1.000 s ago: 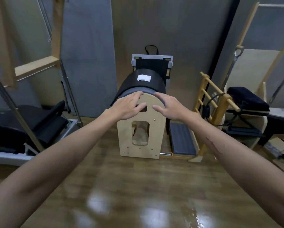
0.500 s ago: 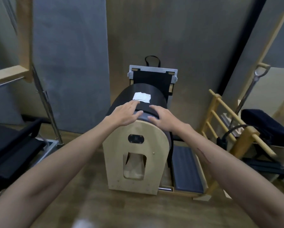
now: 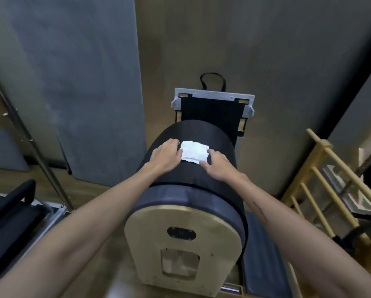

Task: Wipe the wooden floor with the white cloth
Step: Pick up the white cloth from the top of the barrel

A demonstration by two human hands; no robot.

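— White cloth is lying folded on top of the black padded barrel, and we are reaching both arms out to it in the head view. Are we gripping it?

— Our left hand is lying on the padding with its fingers at the cloth's left edge; whether they are pinching it we cannot tell. Our right hand is resting flat, fingers relaxed and spread, its fingertips touching the cloth's near right corner.

— What is standing around us?

— The barrel's pale wooden end panel is facing us, with a dark oval slot and a cut-out window lower down. Behind the barrel a black board in a grey frame is leaning against the wall, a black strap loop showing above it.

— And to the sides?

— A grey mat panel is standing upright on the left, with slanted metal poles before it and black padded equipment below. On the right a wooden ladder frame is crowding in, and a dark cushion is lying just beside the barrel's base.

— Is the wooden floor showing?

— Only in strips, left of the barrel and under our left forearm.
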